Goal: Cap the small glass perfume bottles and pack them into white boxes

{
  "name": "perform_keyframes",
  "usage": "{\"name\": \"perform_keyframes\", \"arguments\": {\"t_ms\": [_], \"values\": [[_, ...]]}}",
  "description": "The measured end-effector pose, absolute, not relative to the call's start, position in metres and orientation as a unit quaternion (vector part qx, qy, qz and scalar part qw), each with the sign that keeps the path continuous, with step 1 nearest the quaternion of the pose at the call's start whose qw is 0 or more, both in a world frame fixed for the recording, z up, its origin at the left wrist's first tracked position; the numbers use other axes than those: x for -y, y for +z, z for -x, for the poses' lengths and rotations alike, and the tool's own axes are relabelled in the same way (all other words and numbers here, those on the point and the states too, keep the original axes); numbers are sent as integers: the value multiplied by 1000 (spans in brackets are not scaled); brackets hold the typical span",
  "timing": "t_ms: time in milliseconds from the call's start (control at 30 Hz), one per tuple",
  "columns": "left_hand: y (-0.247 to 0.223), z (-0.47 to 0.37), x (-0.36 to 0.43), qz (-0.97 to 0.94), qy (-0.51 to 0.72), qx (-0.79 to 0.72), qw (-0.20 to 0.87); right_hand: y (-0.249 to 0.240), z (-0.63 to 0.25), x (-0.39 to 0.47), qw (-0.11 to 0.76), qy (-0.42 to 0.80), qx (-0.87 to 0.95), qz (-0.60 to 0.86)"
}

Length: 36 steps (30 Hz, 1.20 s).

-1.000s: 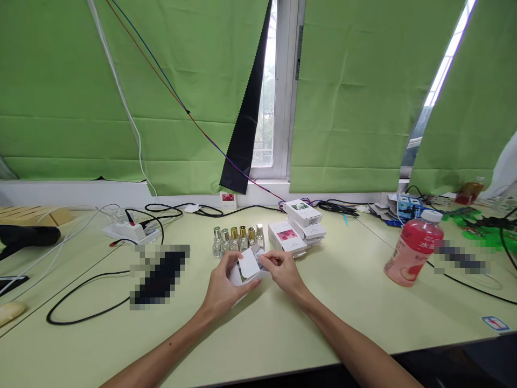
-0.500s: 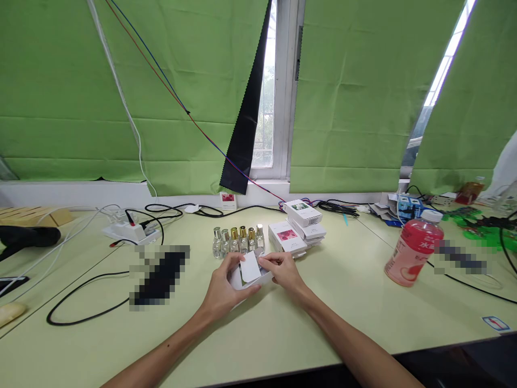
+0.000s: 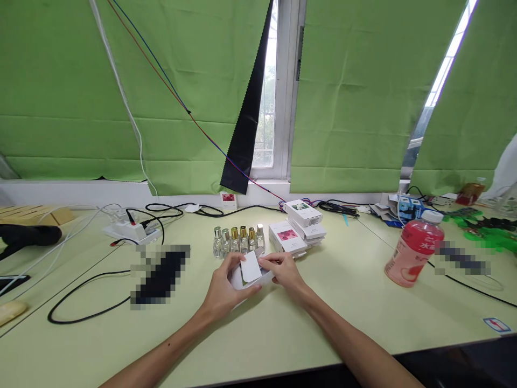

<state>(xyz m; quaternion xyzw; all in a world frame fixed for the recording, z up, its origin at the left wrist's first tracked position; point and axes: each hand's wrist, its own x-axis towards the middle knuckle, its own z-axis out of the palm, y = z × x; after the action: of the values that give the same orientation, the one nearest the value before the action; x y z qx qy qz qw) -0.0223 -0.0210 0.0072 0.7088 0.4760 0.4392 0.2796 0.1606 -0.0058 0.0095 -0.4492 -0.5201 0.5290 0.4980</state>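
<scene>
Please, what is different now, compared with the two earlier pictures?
The flap of the held box has shifted slightly right and towards the person. The left hand and right hand are still on it; the bottles and stacked boxes stayed in place.

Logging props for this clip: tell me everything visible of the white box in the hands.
The white box is a small carton, apparently of thin card. A plain white flap stands out at the top, with a bit of green beside it. The box sits tilted on the near side of the small bottles. The left hand grips its left side; the fingertips of the right hand are at its right end. Its contents, and whether it touches the table, can't be made out.
</scene>
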Motion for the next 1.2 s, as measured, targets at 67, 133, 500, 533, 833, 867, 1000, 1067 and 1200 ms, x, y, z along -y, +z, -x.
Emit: {"name": "perform_keyframes", "arguments": {"t_ms": [67,133,500,533,833,867,1000,1067,1200], "values": [[7,22,21,-708,440,-475,280,9,-161,6,498,536,515,446],[7,22,20,-709,442,-474,278,8,-161,5,496,544,513,442],[7,23,18,-704,459,-470,270,6,-158,4,491,546,542,408],[7,23,18,-705,459,-470,268,6,-158,3,488,547,544,407],[10,23,20,-709,450,-468,273,6,-159,3,487,533,556,412],[10,23,20,-709,450,-471,271,6,-158,3,488,534,554,411],[11,22,20,-708,448,-478,264,5,-158,2,494,534,551,408],[11,22,20,-708,449,-477,264,4,-157,1,497,533,551,406],[10,22,19,-709,451,-473,266,3,-156,0,499,539,544,406]]}}
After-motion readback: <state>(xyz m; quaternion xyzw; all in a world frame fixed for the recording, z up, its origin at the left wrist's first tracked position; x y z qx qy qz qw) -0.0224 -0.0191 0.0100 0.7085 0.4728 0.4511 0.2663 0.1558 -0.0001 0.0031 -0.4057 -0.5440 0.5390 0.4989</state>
